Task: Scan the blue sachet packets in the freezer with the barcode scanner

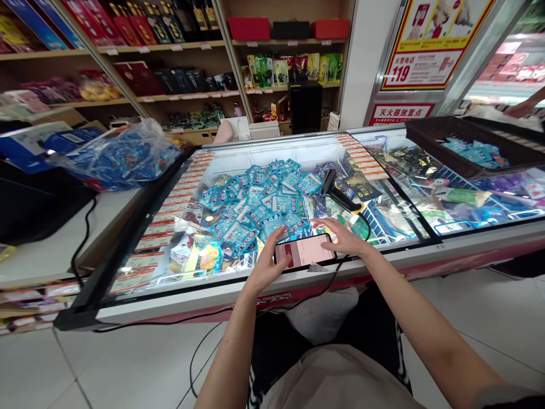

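A smartphone [305, 251] with a lit screen lies sideways between my hands, just above the freezer's front edge. My left hand [267, 264] grips its left end, thumb over the screen. At the right end, my right hand [346, 238] has its thumb on the screen and its fingers stretched along the far edge. Beyond the phone, many small blue packets [259, 199] are spread in a loose heap on the glass top of the chest freezer [170, 305]. A black handheld barcode scanner [340, 193] rests right of the heap, its cable running toward me.
A clear plastic bag of blue packets [128, 153] sits on the counter at left. A dark tray [457, 150] holding more blue packets stands at right, near another person's arm [528, 107]. Stocked shelves [170, 48] line the back. A black cable [162, 324] hangs along the freezer front.
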A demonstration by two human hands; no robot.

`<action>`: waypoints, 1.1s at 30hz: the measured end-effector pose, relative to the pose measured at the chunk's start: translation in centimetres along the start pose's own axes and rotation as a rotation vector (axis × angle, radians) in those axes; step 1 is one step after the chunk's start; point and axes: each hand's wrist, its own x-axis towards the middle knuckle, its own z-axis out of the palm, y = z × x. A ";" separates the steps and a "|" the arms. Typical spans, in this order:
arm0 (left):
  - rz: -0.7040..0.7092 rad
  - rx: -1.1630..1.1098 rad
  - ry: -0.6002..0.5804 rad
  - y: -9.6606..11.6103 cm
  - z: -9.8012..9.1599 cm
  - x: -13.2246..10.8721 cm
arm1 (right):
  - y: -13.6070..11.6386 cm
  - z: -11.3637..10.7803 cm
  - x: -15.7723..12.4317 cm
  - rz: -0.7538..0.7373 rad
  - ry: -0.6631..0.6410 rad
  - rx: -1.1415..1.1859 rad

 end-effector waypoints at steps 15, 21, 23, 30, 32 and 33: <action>0.037 0.249 0.024 0.7 1.5 0.6 | 0.1 -0.2 -0.1 0.025 0.077 0.118; 0.042 0.340 0.052 0.9 2.3 0.8 | 0.1 -0.1 -0.2 0.032 0.094 0.107; 0.044 0.331 0.054 0.9 2.2 0.8 | 0.2 -0.1 -0.2 0.031 0.097 0.112; -0.007 0.160 0.134 0.3 1.2 0.3 | 0.2 -0.1 -0.1 0.023 0.129 0.164; -0.015 0.132 0.154 0.2 1.0 0.1 | 0.3 0.0 0.1 0.017 0.148 0.180; -0.021 0.121 0.165 0.2 0.9 0.1 | 0.4 0.1 0.1 0.015 0.163 0.189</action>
